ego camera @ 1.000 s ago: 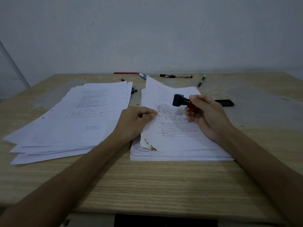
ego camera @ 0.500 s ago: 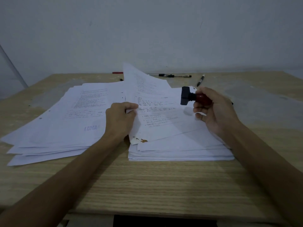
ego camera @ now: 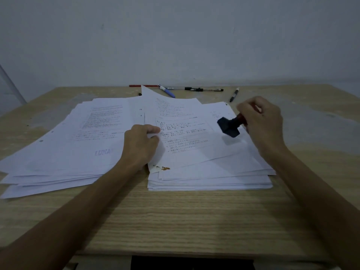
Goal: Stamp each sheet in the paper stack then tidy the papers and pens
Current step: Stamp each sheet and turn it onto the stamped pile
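Two piles of white printed sheets lie on the wooden table (ego camera: 185, 221). The right stack (ego camera: 214, 178) is squared; the left pile (ego camera: 64, 149) is fanned out, and its top sheet bears a faint "LUNA" stamp. My left hand (ego camera: 142, 145) pinches the left edge of a loose printed sheet (ego camera: 187, 137), which lies slanted across both piles with a brown stain at its near corner. My right hand (ego camera: 261, 121) grips the red handle of a stamp (ego camera: 229, 126), whose dark base tilts just above the right side of that sheet.
Several pens (ego camera: 194, 89) lie along the far edge of the table by the wall: a red one, a blue-and-white one, black ones, and a black marker (ego camera: 234, 94) further right. The table's near edge runs across the bottom of the view.
My left hand has pulled the top sheet leftward and lower, so it now lies flatter across both piles. My right hand has tipped the stamp's base down toward the paper.
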